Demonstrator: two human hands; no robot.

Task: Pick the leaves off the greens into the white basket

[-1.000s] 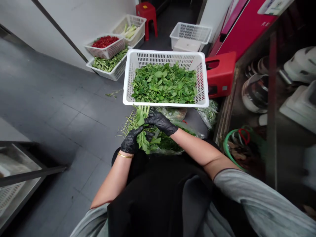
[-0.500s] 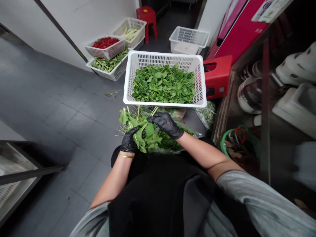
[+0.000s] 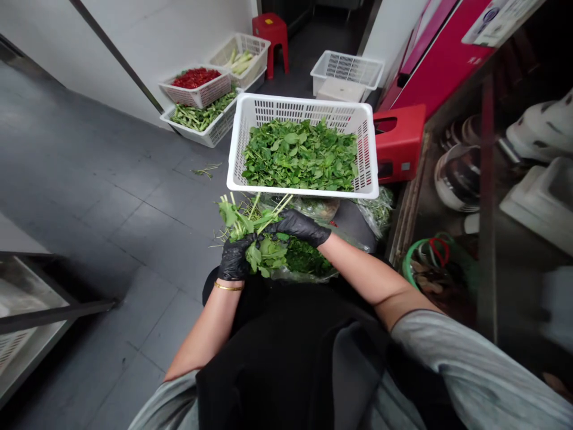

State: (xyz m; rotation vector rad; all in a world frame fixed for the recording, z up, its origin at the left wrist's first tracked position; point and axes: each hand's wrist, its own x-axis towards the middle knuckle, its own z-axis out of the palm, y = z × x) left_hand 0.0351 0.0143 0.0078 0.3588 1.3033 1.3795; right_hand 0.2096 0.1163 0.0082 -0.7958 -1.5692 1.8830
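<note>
Before the near edge of the white basket [image 3: 302, 193], your left hand [image 3: 236, 258] curls its fingers round leafy greens [image 3: 242, 224]; your right hand [image 3: 302, 227] pinches stems [image 3: 281, 206], grip apparently half-hidden.

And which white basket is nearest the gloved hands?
The big basket of green leaves, just beyond the left hand and right hand; the other baskets sit farther off.

Greens [image 3: 267, 254] hide some of the left fingers [image 3: 240, 249]. The picture's left edge cuts off the rack [image 3: 58, 313]. The label's [image 3: 501, 22] print is too blurred to read.
</note>
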